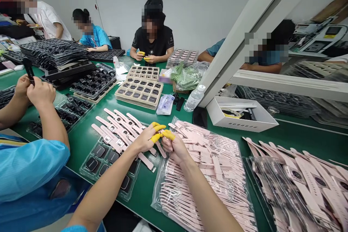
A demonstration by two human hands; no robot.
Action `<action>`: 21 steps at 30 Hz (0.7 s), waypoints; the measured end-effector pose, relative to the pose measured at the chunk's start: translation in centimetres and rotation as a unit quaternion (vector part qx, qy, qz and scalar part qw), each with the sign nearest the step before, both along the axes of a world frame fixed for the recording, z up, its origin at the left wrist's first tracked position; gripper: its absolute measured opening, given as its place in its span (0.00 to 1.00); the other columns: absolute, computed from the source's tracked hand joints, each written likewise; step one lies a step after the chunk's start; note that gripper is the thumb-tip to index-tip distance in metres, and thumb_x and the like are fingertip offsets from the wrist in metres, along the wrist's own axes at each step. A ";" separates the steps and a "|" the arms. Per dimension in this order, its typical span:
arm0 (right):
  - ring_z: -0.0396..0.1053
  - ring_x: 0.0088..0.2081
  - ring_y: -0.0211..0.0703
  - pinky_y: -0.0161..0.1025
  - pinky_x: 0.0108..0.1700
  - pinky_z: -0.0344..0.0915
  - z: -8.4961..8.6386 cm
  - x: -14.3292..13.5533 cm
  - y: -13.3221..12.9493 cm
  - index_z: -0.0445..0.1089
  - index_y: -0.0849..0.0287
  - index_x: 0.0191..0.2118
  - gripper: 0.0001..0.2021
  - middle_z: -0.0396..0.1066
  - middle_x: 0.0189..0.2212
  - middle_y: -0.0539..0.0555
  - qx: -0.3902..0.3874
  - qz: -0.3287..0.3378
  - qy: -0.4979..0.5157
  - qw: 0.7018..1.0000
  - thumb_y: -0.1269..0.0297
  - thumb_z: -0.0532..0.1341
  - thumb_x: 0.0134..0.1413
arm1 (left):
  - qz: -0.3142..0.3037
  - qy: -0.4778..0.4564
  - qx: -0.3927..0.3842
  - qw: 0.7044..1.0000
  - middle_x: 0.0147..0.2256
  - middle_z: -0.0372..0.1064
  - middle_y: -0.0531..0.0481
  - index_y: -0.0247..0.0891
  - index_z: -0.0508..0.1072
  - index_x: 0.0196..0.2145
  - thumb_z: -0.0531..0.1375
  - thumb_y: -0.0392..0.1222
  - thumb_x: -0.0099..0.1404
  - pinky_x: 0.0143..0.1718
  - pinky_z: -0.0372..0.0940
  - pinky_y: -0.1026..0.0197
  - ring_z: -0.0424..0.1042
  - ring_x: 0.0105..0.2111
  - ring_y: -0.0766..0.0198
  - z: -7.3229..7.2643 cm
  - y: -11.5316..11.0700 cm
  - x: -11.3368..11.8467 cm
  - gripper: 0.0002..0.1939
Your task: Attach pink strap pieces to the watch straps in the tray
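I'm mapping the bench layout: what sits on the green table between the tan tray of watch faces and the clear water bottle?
In the head view, a small blue-printed packet and some black clips lie between the tan tray and the water bottle.

Both forearms bare from elbow to wrist, no watch, no bracelet, no rings visible. Left hand (145, 138): yellow rubber finger cots on thumb and index finger, two cots showing, rolled rims at their bases; other fingers uncovered. Right hand (175, 147): one yellow finger cot on a fingertip just beside the left grip's cots, rest of hand bare. No full gloves. Light blue sleeve edge shows at the bottom, well behind the left grip near the elbow; thin smock-type fabric, plain, no markings readable.
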State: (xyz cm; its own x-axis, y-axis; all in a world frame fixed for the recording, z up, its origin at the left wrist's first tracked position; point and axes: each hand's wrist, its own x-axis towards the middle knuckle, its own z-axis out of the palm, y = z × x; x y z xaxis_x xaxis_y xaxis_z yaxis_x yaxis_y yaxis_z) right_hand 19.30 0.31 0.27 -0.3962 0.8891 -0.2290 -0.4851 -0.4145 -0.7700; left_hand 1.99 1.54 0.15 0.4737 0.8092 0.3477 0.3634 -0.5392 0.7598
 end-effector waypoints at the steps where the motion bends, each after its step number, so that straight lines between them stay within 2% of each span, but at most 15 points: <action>1: 0.43 0.13 0.26 0.28 0.15 0.40 0.0 0.0 0.0 0.65 0.57 0.28 0.18 0.56 0.12 0.41 -0.004 -0.001 -0.001 1.000 0.53 0.73 0.50 | -0.004 -0.003 -0.003 1.000 0.52 0.67 0.41 0.39 0.69 0.63 0.49 0.40 0.77 0.61 0.67 0.49 0.71 0.53 0.54 0.2 -0.1 0.0 0.22; 4: 0.42 0.12 0.25 0.27 0.15 0.39 -0.1 0.1 0.1 0.65 0.57 0.28 0.19 0.56 0.12 0.40 -0.012 0.002 -0.010 1.000 0.52 0.73 0.48 | 0.008 0.016 0.002 1.000 0.52 0.66 0.40 0.38 0.70 0.62 0.47 0.39 0.76 0.61 0.67 0.50 0.71 0.53 0.55 0.3 -0.1 0.1 0.22; 8: 0.41 0.12 0.25 0.27 0.15 0.39 -0.3 0.1 0.2 0.62 0.57 0.25 0.21 0.54 0.12 0.40 -0.019 0.012 -0.033 0.999 0.52 0.73 0.47 | 0.014 0.096 0.027 0.995 0.50 0.67 0.38 0.34 0.71 0.59 0.53 0.37 0.70 0.57 0.70 0.49 0.71 0.50 0.53 0.1 0.1 0.1 0.21; 13: 0.41 0.13 0.25 0.27 0.15 0.38 -0.6 0.1 0.2 0.60 0.56 0.22 0.20 0.53 0.12 0.40 -0.017 0.019 -0.069 0.997 0.53 0.71 0.46 | 0.007 0.184 0.053 0.981 0.50 0.68 0.37 0.34 0.72 0.57 0.54 0.36 0.69 0.57 0.70 0.47 0.70 0.52 0.49 0.1 0.3 -0.2 0.20; 21: 0.43 0.13 0.26 0.28 0.16 0.39 -0.1 -0.1 0.0 0.62 0.57 0.24 0.20 0.56 0.12 0.41 -0.003 0.010 -0.081 0.997 0.51 0.71 0.44 | 0.002 0.106 0.000 0.994 0.48 0.69 0.42 0.38 0.72 0.56 0.50 0.37 0.73 0.55 0.70 0.52 0.72 0.49 0.55 0.8 0.0 -0.3 0.19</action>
